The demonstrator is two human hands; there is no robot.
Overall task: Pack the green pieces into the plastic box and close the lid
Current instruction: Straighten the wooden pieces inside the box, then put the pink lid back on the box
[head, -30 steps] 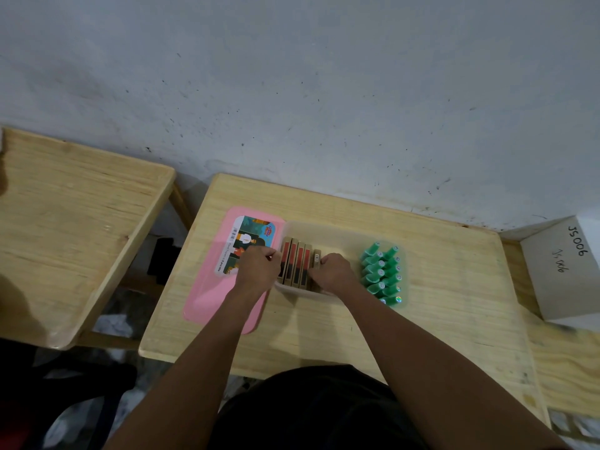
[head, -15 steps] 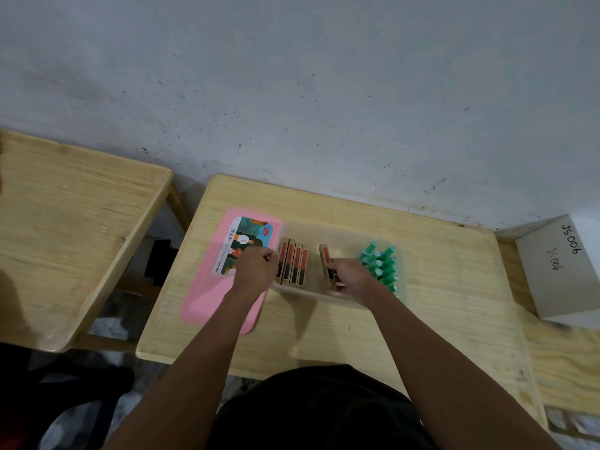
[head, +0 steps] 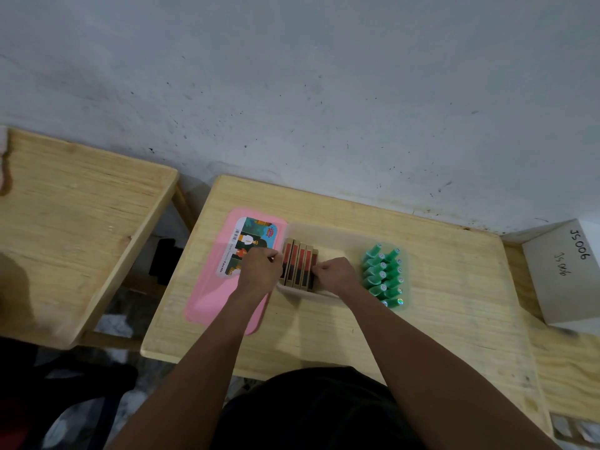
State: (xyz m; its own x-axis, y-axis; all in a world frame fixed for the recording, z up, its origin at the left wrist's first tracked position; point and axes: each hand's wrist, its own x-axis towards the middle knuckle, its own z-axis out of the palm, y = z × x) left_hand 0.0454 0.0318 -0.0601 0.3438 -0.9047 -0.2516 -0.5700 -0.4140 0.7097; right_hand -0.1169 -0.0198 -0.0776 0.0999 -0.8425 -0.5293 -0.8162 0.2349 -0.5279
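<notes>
I look down from a head camera at a grey, speckled wall (head: 324,92) and, below it, a pale wooden surface (head: 454,319). A second wooden surface (head: 71,228) stands to the left, apart from the first, cut off by the frame edge. At the far right a white carton (head: 565,274) with handwritten marks is partly out of frame. A pink lid (head: 214,306) with a picture label lies flat on the surface, just left of the clear plastic box (head: 328,232); the box's walls are faint and hard to trace. Inside it, at the right end, green pieces (head: 383,274) lie packed in two rows. At the left end, flat tan blocks with red faces (head: 300,266) stand on edge, side by side. My left hand (head: 259,271) is curled at the box's left end, touching the outermost block and hiding part of the label. My right hand (head: 336,274) is curled with fingers (head: 319,271) closed against the right side of the blocks; I cannot tell whether either hand actually grips a block. Both forearms cover the box's near wall.
</notes>
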